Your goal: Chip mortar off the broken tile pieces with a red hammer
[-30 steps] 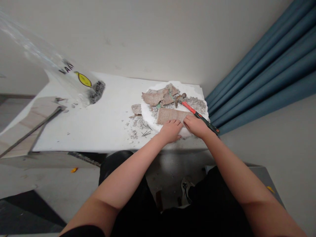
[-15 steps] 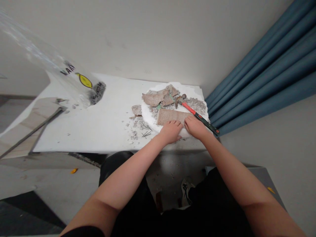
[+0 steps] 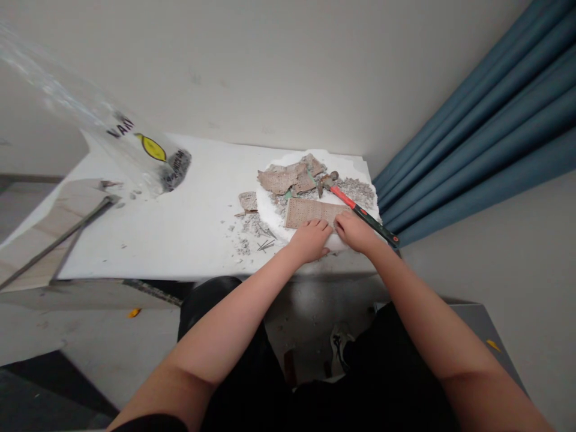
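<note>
Hands, two, both mine, right of the frame's centre. My left hand: palm down, fingers laid together over the near edge of the perforated brown sheet, thumb held apart toward the lower right; loose, closed round nothing. My right hand: fingers curled under at the sheet's right part, knuckles up; whether they pinched it I could not tell. Both arms reached up from the lower corners.

Perforated brown sheet, one: on the white round slab, right of centre; its right end was hidden by my right hand.

Hammer, one: red and black handle slanting down to the right, head toward the slab's middle, just beyond my right hand.

Crumpled brown piece, upper left part of the slab; layers overlapped, so no sure count. Small brown scrap, left of the slab.

Grey rubble: on the slab's right side, more on the white table left of the slab; uncountable. Thin dark rods: several, crossed, too small to number.

Clear plastic bag, one: left, yellow lemon print, grey matter at its bottom, top cut off by the frame. Dark bar, one: far left, near end cut off.

Blue curtain: upper right, cut off.
</note>
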A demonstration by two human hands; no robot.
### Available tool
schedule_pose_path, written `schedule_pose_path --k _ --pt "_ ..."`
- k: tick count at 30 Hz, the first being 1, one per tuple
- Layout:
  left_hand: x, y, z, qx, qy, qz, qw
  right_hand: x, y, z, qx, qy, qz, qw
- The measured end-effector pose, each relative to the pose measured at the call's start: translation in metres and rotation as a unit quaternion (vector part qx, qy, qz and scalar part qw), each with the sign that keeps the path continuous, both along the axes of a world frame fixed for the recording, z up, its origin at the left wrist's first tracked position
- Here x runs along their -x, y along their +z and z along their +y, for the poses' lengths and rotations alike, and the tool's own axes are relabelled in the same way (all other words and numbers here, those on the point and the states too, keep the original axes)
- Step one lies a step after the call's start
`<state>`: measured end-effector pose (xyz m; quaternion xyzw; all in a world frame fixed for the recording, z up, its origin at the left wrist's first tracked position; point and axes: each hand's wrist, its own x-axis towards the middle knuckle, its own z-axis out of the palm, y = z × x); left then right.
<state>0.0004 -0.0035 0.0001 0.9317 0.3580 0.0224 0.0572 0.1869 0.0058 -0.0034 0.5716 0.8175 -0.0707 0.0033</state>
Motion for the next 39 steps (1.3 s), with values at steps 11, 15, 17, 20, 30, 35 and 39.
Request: schedule_pose_path --k 11,15,17,20,30,35,39 --pt "-0.001 -0.003 0.001 -0.006 0.000 -0.002 1.000 -0.022 -0.011 0.023 0.035 0.030 0.196 0.979" --pt "0.000 -0.003 0.001 -0.003 0.000 0.001 1.000 -0.023 -0.010 0.023 0.021 0.049 0.175 0.983" --pt "0.000 -0.003 0.001 -0.002 0.000 0.001 1.000 -0.021 -0.008 0.021 0.015 0.041 0.154 0.987" --pt "0.000 -0.003 0.001 -0.004 -0.001 -0.001 1.000 -0.014 -0.005 0.016 0.011 -0.001 0.110 0.994" --pt "-0.002 -0.001 0.000 -0.003 0.002 0.001 1.000 0.021 -0.005 -0.003 -0.014 -0.199 0.030 0.980" --pt "-0.001 -0.003 0.000 -0.009 -0.001 -0.002 1.000 -0.003 -0.002 0.004 -0.029 -0.021 0.106 0.994" --pt "-0.001 -0.003 -0.001 -0.009 0.003 0.001 1.000 -0.013 -0.002 0.007 -0.023 0.038 0.108 0.993"
